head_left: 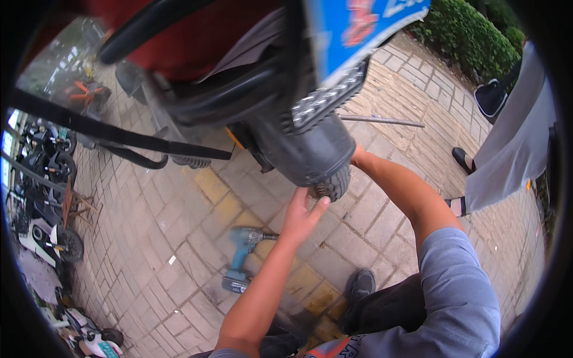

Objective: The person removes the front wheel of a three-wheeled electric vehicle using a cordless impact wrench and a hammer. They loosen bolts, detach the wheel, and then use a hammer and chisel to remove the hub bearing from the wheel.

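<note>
small knobby wheel (pixel 332 184) sits under the dark rounded fender (pixel 310 149) of a scooter, just above the left hand. left hand (pixel 301 216) reaches up from the lower edge, forearm straight, fingers spread loose, fingertips (pixel 322 204) touching the wheel's lower edge, not clenched on anything. right arm bends at the elbow and runs up-left, wrist going behind the fender; right hand (pixel 357 156) hidden there, cannot tell if it grips. blue panel (pixel 352 30) and a light bar (pixel 325 95) hang above both hands, crowding the space overhead. down-left of the left hand a teal cordless drill (pixel 243 258) lies on the brick pavement (pixel 179 221), apart from it. person's black shoe (pixel 360 285) below the hands. another person's grey trouser leg (pixel 513 149) stands well to the right. metal rod (pixel 382 121) lies on the paving beyond the right arm. parked scooters (pixel 51 179) far left; open paving between them and the drill.
</note>
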A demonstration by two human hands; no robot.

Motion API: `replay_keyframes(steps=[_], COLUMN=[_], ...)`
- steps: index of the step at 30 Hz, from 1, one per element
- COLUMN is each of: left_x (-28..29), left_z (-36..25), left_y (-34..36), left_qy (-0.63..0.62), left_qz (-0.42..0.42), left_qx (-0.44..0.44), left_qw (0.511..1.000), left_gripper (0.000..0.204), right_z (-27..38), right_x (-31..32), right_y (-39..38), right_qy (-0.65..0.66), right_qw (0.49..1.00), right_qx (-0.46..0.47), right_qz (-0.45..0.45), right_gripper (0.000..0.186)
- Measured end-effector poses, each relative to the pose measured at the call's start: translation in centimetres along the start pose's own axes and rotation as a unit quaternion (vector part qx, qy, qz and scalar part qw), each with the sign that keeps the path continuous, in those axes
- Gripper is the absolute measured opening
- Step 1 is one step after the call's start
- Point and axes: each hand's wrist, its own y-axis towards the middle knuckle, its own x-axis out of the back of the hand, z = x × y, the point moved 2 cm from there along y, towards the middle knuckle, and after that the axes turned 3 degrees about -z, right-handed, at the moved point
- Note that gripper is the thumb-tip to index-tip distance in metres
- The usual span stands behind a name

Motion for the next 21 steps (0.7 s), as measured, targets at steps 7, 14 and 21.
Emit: replay_keyframes(steps=[7,14,21], left_x=[6.7,24.3,23.3], left_z=[2.7,12.5,14.9], left_y=[-3.2,-16.8,-14.9], left_qy=[0.355,0.499,0.495], left_qz=[-0.104,-0.113,-0.112], left_qx=[0.012,0.303,0.361], left_qw=[0.929,0.804,0.782], left_gripper=[0.039,0.051,0.053], right_z=[1.6,4.5,4.5], right_x=[1.3,1.4,1.8], right_y=[1.3,2.5,1.9], right_qy=[-0.015,0.007,0.01], right_qw=[0.991,0.979,0.973], right_qx=[-0.125,-0.188,-0.214], right_qz=[0.055,0.074,0.082], right_gripper=[0.029,0.028,0.028])
